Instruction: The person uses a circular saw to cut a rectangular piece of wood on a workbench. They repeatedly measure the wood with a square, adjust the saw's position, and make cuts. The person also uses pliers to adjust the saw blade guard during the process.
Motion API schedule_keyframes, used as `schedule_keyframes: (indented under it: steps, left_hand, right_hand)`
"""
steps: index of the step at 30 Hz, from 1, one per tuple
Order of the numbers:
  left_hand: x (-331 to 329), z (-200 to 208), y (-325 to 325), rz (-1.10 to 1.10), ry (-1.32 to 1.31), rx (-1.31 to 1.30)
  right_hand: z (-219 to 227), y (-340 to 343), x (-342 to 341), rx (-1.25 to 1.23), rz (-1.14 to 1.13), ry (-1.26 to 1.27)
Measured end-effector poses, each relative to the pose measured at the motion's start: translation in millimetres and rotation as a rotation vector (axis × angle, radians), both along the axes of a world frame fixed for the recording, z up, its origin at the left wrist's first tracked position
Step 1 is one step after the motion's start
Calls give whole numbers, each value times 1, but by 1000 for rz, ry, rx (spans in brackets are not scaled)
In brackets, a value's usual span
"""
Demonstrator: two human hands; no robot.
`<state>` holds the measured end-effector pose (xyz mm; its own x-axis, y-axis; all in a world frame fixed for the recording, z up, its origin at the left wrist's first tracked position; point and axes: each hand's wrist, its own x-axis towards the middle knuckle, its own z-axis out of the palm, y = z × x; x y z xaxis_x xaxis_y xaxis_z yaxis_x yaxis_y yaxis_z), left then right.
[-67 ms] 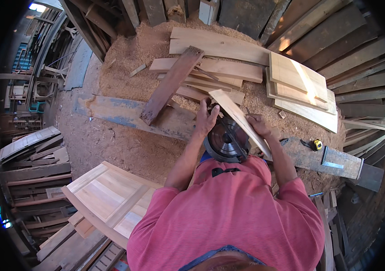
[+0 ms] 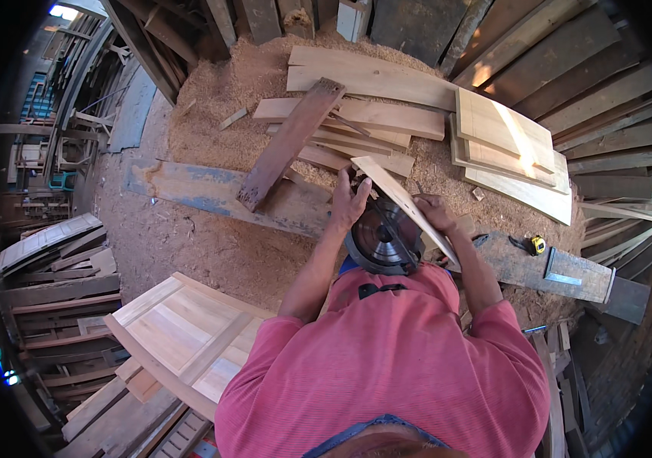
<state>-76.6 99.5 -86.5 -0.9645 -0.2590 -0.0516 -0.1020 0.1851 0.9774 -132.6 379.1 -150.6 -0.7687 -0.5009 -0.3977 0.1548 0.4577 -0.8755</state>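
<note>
"Pale board (image 2: pixel 391 188) slanted at frame centre, partly covering the circular saw (image 2: pixel 381 235). Why?"

"Perhaps for steadiness: the right hand (image 2: pixel 436 214) pinched its edge. The left hand (image 2: pixel 351 200) curled near the upper end; its grip I could not tell."

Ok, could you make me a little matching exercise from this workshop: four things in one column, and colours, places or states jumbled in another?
1. circular saw
2. tape measure
3. reddish-brown plank
4. narrow pale board

A. lying slantwise over paler boards
B. held at its edge by the right hand
C. dark metal, close in front of the pink shirt
D. yellow, off to the person's right

Pairs: 1-C, 2-D, 3-A, 4-B
</note>
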Motion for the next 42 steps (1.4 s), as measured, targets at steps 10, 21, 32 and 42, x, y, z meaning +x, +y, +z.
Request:
schedule_keyframes:
  steps: [10, 21, 32, 42]
  left_hand:
    - [7, -9, 14, 139, 89, 191]
    - [15, -43, -8, 83, -111, -316]
    - [32, -10, 22, 32, -209, -638]
    - [5, 2, 33, 33, -273, -666]
  right_hand:
    - [33, -14, 12, 106, 13, 151]
    - [-21, -25, 62, -17, 62, 409]
    - [-21, -13, 71, 109, -56, 180]
    - [-12, 43, 72, 182, -426, -46]
